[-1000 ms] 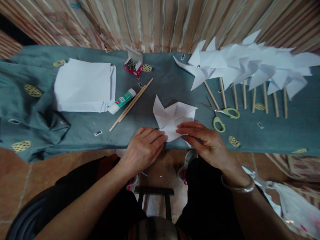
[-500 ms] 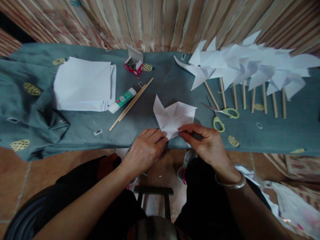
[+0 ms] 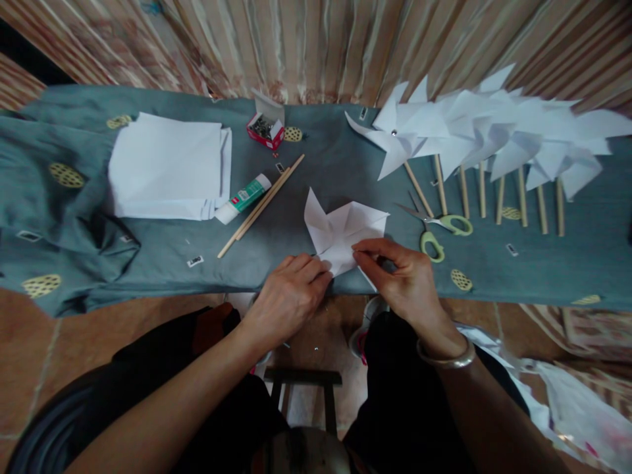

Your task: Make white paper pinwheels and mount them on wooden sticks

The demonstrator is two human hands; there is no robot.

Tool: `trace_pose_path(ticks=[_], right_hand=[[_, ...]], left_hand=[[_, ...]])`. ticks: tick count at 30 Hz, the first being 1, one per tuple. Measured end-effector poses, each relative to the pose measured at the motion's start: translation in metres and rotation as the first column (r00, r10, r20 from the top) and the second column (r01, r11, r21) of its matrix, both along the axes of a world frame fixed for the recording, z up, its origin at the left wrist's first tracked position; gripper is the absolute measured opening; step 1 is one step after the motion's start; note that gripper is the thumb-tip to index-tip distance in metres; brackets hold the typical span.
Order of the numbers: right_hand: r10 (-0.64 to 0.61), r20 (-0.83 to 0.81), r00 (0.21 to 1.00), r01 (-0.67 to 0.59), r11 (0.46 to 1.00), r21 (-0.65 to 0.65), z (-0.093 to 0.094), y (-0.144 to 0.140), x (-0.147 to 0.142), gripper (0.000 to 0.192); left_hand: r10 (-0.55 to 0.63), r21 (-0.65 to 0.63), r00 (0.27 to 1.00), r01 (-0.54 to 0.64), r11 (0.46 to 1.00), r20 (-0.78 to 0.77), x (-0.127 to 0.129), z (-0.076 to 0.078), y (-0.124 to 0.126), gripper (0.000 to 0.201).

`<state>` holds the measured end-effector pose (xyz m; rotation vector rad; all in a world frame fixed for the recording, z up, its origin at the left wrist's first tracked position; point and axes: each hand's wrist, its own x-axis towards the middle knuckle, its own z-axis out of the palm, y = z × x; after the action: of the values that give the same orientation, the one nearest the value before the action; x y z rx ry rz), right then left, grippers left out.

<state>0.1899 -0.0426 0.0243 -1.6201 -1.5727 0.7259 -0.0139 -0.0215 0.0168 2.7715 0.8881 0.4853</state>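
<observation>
My left hand (image 3: 289,297) and right hand (image 3: 402,280) pinch half-folded paper pinwheel (image 3: 343,234); stick (image 3: 261,206) unattached; finished pinwheels (image 3: 474,135) beside.

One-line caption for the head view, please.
Both hands, left hand and right hand, pinch a half-folded paper pinwheel beside scissors on a grey-green cloth.

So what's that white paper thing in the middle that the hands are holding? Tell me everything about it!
The folded white paper looks like a half-made pinwheel: thin, creased sheet with pointed flaps, one sticking up at its left. It lies flat on the grey-green cloth, near the table's front edge. The left hand presses its near corner, and the right hand pinches the near edge in a fingertip grip. Scissors lie apart, just right of it.
</observation>
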Motion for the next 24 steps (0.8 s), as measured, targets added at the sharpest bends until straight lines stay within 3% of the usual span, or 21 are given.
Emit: trace_pose_path(ticks=[6, 11, 24], right_hand=[[0.096, 0.145, 0.985, -0.110, 0.989, 0.099, -0.006, 0.006, 0.002, 0.010], [0.069, 0.282, 0.957, -0.132, 0.969, 0.211, -0.014, 0.010, 0.000, 0.012], [0.054, 0.348, 0.936, -0.130, 0.971, 0.199, -0.022, 0.020, -0.006, 0.010]], left_hand=[[-0.005, -0.006, 1.000, 0.005, 1.000, 0.011, -0.001, 0.000, -0.001, 0.014], [-0.004, -0.017, 1.000, 0.004, 1.000, -0.003, -0.002, 0.000, -0.001, 0.015], [0.025, -0.020, 1.000, -0.025, 0.999, 0.002, -0.004, 0.000, -0.002, 0.014]])
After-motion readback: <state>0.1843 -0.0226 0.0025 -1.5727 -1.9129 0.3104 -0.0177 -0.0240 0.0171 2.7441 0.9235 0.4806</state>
